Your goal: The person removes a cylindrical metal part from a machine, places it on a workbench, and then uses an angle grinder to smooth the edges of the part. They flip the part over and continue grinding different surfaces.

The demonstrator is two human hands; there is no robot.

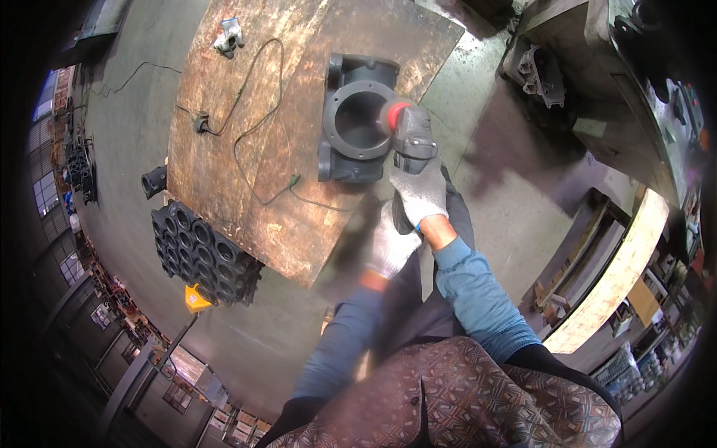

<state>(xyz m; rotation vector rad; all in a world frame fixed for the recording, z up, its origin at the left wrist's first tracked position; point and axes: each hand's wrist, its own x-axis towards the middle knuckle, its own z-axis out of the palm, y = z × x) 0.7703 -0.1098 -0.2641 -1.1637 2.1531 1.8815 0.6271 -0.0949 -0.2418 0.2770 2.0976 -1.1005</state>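
Observation:
An angle grinder [415, 140] with a red, motion-blurred disc [396, 113] is held in both my gloved hands. My right hand [423, 193] is closed round its body just behind the head. Lower down and to the left, my left hand [391, 243] is closed round the rear of the tool, most of which the gloves hide. At the right rim of the round flange on a dark cast-iron housing [334, 123], the disc touches or nearly touches the metal; I cannot tell which. The housing rests on the worn wooden table [216, 168], its round opening facing up.
A dark cord [237, 153] loops over the table, with a plug [201, 123] at its left. Gloves [229, 37] lie at the far left. Black pipe-like castings [198, 250] are stacked beside the table, near a yellow object [197, 299]. A metal bench [597, 89] stands right.

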